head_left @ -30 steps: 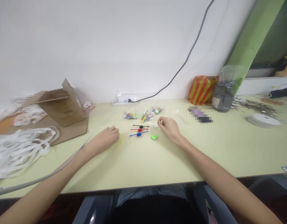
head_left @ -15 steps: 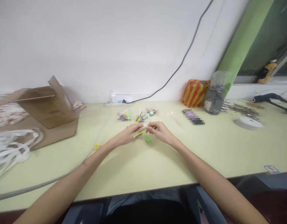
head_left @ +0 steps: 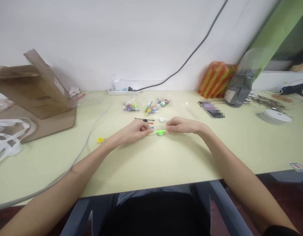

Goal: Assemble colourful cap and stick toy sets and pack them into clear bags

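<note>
Left hand (head_left: 134,131): fingers curled in, thumb and forefinger pressed together on the left end of a thin green rod (head_left: 156,131). Right hand (head_left: 183,125): fingers drawn together, tips pinching the rod's right end. The rod lay roughly level between the two sets of fingertips, low over the table (head_left: 166,164).

A green disc (head_left: 160,133) sat at the rod's middle, between the fingertips of both hands. Could not tell whether the disc was threaded on the rod or only lay under it, nor whether it touched the table.

Just beyond the left fingertips: a black rod piece (head_left: 144,120), with a short red piece (head_left: 151,123) and a blue piece (head_left: 151,127) closer in, the blue one nearly at the left knuckles. Details were too small to read.

Further beyond the fingers, toward the wall: three small clear bags of coloured parts (head_left: 151,109), then a white power strip (head_left: 122,91).

Outboard of the left wrist, well apart from the fingers: a yellow disc (head_left: 100,140) and a pale cable (head_left: 80,157) along the table. Far left: an open cardboard box (head_left: 35,95).

Beyond the right hand, near but not touching: a phone (head_left: 212,109). Past it: an orange striped bag (head_left: 215,83).
</note>
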A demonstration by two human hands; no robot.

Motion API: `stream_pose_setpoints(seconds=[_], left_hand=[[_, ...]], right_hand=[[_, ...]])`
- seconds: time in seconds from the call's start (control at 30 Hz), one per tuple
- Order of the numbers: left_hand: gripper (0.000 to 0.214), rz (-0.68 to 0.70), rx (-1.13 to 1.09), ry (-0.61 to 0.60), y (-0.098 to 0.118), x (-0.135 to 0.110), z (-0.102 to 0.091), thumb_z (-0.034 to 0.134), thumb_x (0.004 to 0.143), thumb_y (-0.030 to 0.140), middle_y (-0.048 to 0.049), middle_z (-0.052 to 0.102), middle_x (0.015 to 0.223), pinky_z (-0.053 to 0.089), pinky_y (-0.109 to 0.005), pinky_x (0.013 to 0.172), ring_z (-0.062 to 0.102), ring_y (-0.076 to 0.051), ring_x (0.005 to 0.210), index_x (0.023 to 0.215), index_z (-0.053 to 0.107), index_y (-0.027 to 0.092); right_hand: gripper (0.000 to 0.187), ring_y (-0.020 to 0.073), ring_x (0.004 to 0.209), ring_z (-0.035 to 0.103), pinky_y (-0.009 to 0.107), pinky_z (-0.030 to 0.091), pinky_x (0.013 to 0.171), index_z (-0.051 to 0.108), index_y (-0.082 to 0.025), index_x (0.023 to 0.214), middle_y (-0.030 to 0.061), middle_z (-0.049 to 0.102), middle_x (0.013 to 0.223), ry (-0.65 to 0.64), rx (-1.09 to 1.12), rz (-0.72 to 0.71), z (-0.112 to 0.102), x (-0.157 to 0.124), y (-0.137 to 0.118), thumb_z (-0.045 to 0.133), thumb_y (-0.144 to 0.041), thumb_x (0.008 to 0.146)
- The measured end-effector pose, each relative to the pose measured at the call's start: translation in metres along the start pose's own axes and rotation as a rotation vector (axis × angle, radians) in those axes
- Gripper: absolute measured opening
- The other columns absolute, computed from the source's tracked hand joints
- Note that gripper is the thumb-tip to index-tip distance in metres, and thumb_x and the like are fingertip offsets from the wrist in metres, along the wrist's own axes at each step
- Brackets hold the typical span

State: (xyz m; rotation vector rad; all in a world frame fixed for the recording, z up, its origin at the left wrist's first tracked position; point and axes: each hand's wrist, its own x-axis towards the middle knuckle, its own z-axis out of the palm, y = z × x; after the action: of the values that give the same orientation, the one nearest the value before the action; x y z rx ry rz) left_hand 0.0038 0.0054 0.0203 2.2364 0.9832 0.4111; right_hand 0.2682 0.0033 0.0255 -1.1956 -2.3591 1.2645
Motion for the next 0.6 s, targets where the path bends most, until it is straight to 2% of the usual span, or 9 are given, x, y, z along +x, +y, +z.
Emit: stream_pose_setpoints(seconds=[0.1,0.3,0.6], left_hand=[[0.045,-0.049,-0.001,0.014,0.0032,-0.0009,0.0049,0.053,0.09,0.05,0.0044,0.033,0.054,0.022,-0.025,0.048,0.026,-0.009,0.049,0.06,0.042,0.018],[0.043,-0.197,-0.011,0.019,0.0069,-0.0025,0.011,0.052,0.09,0.055,0.0019,0.044,0.05,0.024,-0.026,0.044,0.037,-0.011,0.043,0.066,0.051,0.019],[0.047,-0.224,-0.02,-0.039,0.0079,-0.0031,0.0073,0.05,0.091,0.057,0.0018,0.046,0.045,0.027,-0.026,0.042,0.034,-0.01,0.039,0.064,0.05,0.02]], right_hand=[[0.041,0.009,0.054,0.032,0.024,0.025,0.052,0.052,-0.017,0.07,-0.0039,0.04,0.062,-0.006,0.023,0.037,-0.0008,-0.0014,0.0002,0.055,-0.051,0.093],[0.046,0.0088,0.052,0.032,0.024,0.025,0.05,0.042,-0.019,0.065,-0.0041,0.037,0.059,0.02,0.04,0.097,0.0015,0.0035,0.0044,0.056,-0.053,0.091],[0.049,0.0084,0.05,0.028,0.024,0.023,0.047,0.042,-0.019,0.062,-0.0041,0.036,0.055,0.035,0.031,0.112,0.0033,0.006,0.0042,0.059,-0.057,0.089]])
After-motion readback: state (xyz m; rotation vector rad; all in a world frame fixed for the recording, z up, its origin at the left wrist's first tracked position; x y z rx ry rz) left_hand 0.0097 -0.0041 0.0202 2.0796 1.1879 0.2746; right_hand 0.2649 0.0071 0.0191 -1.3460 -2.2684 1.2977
